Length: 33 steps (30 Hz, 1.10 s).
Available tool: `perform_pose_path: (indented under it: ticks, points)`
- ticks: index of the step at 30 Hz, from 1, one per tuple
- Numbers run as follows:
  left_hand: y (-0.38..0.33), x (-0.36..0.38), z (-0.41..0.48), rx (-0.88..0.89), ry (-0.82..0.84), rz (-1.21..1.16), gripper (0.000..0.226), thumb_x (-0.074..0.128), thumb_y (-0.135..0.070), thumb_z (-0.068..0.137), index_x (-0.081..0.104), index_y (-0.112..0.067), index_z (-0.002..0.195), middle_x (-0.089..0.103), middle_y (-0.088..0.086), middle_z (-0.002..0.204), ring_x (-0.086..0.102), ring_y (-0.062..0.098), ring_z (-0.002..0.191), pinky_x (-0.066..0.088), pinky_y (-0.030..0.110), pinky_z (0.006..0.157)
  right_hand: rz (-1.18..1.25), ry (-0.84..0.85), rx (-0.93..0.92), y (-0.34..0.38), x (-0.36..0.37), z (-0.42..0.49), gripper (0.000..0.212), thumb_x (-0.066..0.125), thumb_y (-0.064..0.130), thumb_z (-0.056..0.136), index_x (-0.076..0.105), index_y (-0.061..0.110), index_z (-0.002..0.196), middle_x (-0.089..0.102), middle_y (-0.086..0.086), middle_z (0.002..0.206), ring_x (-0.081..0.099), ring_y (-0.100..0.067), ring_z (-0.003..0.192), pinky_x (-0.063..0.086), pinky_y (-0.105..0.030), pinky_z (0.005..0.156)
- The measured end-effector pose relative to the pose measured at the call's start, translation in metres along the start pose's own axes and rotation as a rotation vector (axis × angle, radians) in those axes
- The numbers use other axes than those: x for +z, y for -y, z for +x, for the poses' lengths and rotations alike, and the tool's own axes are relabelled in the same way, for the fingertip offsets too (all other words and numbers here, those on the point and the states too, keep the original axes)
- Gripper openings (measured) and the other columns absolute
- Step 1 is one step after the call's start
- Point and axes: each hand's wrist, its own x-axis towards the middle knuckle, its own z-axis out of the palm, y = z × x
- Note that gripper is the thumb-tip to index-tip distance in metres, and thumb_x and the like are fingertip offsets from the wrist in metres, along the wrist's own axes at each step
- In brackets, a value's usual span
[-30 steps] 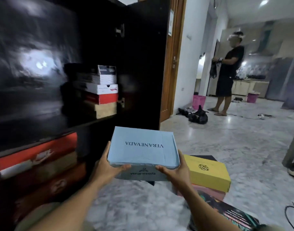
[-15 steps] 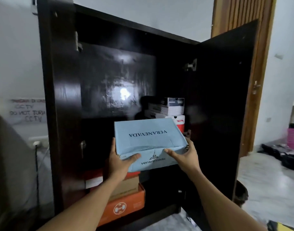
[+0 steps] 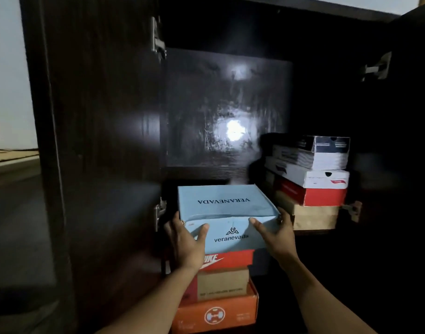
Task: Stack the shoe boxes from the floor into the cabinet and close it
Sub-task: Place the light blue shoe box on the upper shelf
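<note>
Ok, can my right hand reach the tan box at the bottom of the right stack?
Probably yes: the tan box's front lies bare just beside the right hand, nothing between, though that hand grips the blue box.

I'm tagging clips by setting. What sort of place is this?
Likely home shoe storage: a dark wooden cabinet standing open, stacked shoe boxes inside, and the left hand and right hand holding a light blue box above one stack.

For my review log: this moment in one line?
left hand, right hand grip blue box | above red box | cabinet open
</note>
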Motion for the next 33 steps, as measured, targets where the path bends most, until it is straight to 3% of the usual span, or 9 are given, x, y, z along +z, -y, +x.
perform_pose_path:
  ticks: [3,6,8,10,15,19,23,29,33]
  points:
    - [0.004,0.008,0.001,0.048,-0.155,0.032,0.071,0.077,-0.010,0.079,0.040,-0.008,0.141,0.038,0.017,0.133,0.043,0.030,0.122,0.034,0.034,0.103,-0.036,-0.020,-0.040,-0.003,0.017,0.009,0.093,0.087,0.042,0.068,0.039,0.011,0.142,0.048,-0.008,0.136,0.049,-0.022,0.125,0.043,-0.043,0.107]
    - [0.015,0.016,0.001,0.135,-0.172,0.080,0.071,0.076,-0.003,0.076,0.043,-0.012,0.137,0.031,0.013,0.139,0.039,0.032,0.130,0.031,0.029,0.107,-0.043,-0.006,-0.041,-0.007,0.034,0.015,0.074,0.085,0.040,0.073,0.042,0.021,0.130,0.052,-0.005,0.130,0.054,-0.024,0.119,0.050,-0.046,0.097]
    - [0.027,0.020,0.004,0.175,-0.148,0.206,0.079,0.080,-0.017,0.074,0.042,-0.015,0.143,0.024,0.012,0.149,0.033,0.034,0.134,0.034,0.038,0.110,-0.066,0.017,-0.042,-0.010,0.045,0.018,0.067,0.083,0.041,0.075,0.041,0.029,0.126,0.053,-0.003,0.127,0.056,-0.024,0.116,0.054,-0.045,0.092]
    - [0.033,0.023,0.007,0.176,-0.142,0.390,0.089,0.079,-0.035,0.072,0.037,-0.019,0.149,0.022,0.013,0.154,0.035,0.037,0.130,0.042,0.046,0.102,-0.093,0.024,-0.044,-0.014,0.055,0.023,0.065,0.080,0.047,0.076,0.040,0.036,0.126,0.051,-0.001,0.127,0.054,-0.023,0.118,0.053,-0.047,0.093]
    - [0.031,0.032,0.016,0.130,-0.151,0.567,0.093,0.074,-0.051,0.069,0.036,-0.026,0.150,0.025,0.008,0.154,0.037,0.033,0.120,0.043,0.046,0.087,-0.229,0.036,-0.067,-0.013,0.066,0.033,0.084,0.074,0.048,0.082,0.033,0.021,0.150,0.042,-0.008,0.137,0.037,-0.027,0.131,0.039,-0.044,0.105]
    - [0.036,0.039,0.025,0.124,-0.124,0.582,0.090,0.073,-0.053,0.069,0.039,-0.028,0.148,0.027,0.006,0.151,0.034,0.032,0.121,0.040,0.046,0.088,-0.242,0.088,-0.086,-0.018,0.068,0.036,0.088,0.071,0.053,0.082,0.027,0.023,0.152,0.046,-0.006,0.136,0.046,-0.025,0.127,0.046,-0.041,0.102]
    - [0.034,0.042,0.044,0.052,-0.028,0.618,0.090,0.062,-0.060,0.079,0.020,-0.033,0.154,0.012,0.004,0.156,0.027,0.030,0.129,0.034,0.044,0.097,-0.186,0.122,-0.082,-0.021,0.073,0.039,0.083,0.075,0.049,0.078,0.031,0.028,0.146,0.057,-0.004,0.132,0.059,-0.021,0.118,0.054,-0.044,0.095]
    - [0.041,0.047,0.069,-0.045,0.067,0.537,0.090,0.065,-0.054,0.081,0.020,-0.028,0.155,-0.003,0.004,0.159,0.028,0.034,0.135,0.038,0.044,0.103,-0.152,0.244,-0.040,-0.021,0.086,0.060,0.078,0.078,0.029,0.079,0.038,0.026,0.146,0.063,-0.004,0.129,0.064,-0.017,0.111,0.053,-0.040,0.099]
    - [0.055,0.047,0.077,-0.106,0.149,0.450,0.090,0.069,-0.046,0.083,0.019,-0.027,0.155,-0.014,0.002,0.159,0.029,0.034,0.142,0.039,0.045,0.109,-0.193,0.313,-0.028,-0.023,0.093,0.067,0.085,0.076,0.024,0.081,0.030,0.024,0.152,0.060,-0.004,0.134,0.060,-0.018,0.118,0.046,-0.027,0.102]
